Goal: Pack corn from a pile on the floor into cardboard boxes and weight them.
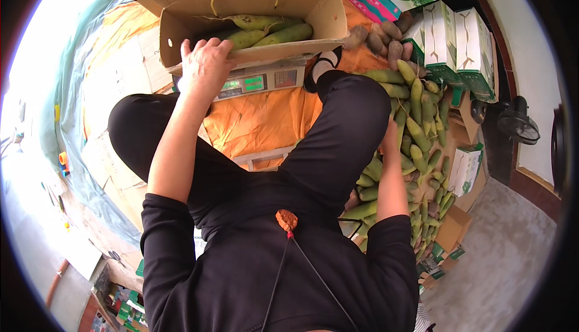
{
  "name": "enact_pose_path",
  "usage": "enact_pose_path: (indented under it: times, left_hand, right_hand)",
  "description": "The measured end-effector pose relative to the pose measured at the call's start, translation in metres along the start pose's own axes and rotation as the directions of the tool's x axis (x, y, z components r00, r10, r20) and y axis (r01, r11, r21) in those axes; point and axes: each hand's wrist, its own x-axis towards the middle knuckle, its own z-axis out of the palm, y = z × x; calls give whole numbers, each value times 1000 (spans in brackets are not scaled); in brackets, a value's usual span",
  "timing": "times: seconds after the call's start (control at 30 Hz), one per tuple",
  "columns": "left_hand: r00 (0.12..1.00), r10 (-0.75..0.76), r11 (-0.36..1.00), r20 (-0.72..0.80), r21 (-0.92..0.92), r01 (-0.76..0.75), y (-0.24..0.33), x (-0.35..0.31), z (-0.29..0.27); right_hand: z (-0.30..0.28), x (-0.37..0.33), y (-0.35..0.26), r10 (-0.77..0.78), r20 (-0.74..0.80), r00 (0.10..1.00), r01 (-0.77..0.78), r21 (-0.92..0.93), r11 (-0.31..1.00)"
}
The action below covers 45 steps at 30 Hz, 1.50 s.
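Note:
My left hand [206, 66] hooks its fingers over the near wall of an open cardboard box [265, 58]. Several long green radishes [283, 34] lie inside it, and yellow cord handles show on its far wall. Under the box is a weighing scale [244, 86] with a lit green display. Past my right knee, my right hand [389, 139] reaches down beside a large pile of green radishes [417, 128]. The knee hides most of its fingers, so what they touch cannot be seen.
Brownish-red root vegetables [386, 36] lie at the pile's far end. Green-and-white cartons [473, 48] stand to the far right, with a black fan [518, 121] beyond. An orange sheet [253, 124] covers the floor between my legs. Flattened cardboard [117, 169] lies at left.

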Motion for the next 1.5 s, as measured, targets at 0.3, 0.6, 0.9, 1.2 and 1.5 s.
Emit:
enact_pose_path:
  times: [0.3, 0.6, 0.9, 1.2, 1.5]
  left_hand:
    - [998, 20, 1000, -59, -4, -21, 7, 1, -6]
    - [999, 35, 996, -41, 82, -32, 11, 9, 2]
    - [999, 33, 991, -33, 127, -28, 11, 10, 12]
    - [1000, -22, 984, -11, 176, 24, 4, 8, 17]
    - [998, -6, 988, -60, 151, 15, -1, 6, 13]
  right_hand:
    - [9, -53, 125, 201, 48, 978, -169, -374, 912]
    - [35, -97, 221, 346, 183, 920, -259, -377, 889]
    - [31, -92, 201, 486, 123, 865, -377, -479, 793]
    - [-49, -22, 164, 213, -285, 934, -343, -561, 753]
    - [-74, -39, 194, 431, -80, 899, -265, -882, 389]
